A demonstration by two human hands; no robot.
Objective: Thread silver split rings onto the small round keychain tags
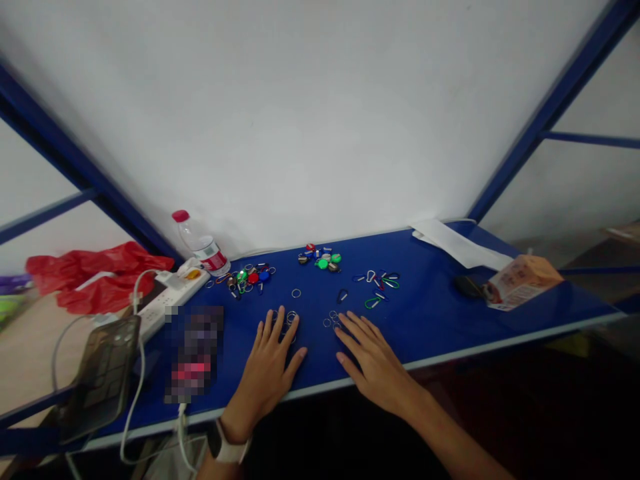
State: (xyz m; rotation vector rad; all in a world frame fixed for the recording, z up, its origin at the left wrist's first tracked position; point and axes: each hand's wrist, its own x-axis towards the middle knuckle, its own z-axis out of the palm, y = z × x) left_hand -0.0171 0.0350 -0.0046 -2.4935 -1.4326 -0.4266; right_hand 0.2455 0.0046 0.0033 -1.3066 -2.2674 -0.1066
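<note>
Your left hand (270, 353) and right hand (369, 357) rest palm down on a blue table (430, 293), fingers spread wide. Larger metal rings (291, 316) lie partly under your left fingers; smaller rings (333, 321) sit at your right fingertips. Beyond them are a single ring (297, 293), colourful carabiners (390, 284) to the right, and two piles of colourful trinkets (323, 265).

There's a red-capped bottle (211, 257) standing by the wall (320, 120), just beside a white power strip (170, 303), with a crumpled red bag (125, 260) further left. A phone (105, 373) lies near the strip. Across the blue counter (425, 320), I see a printed carton (525, 280) near white paper (455, 244).
</note>
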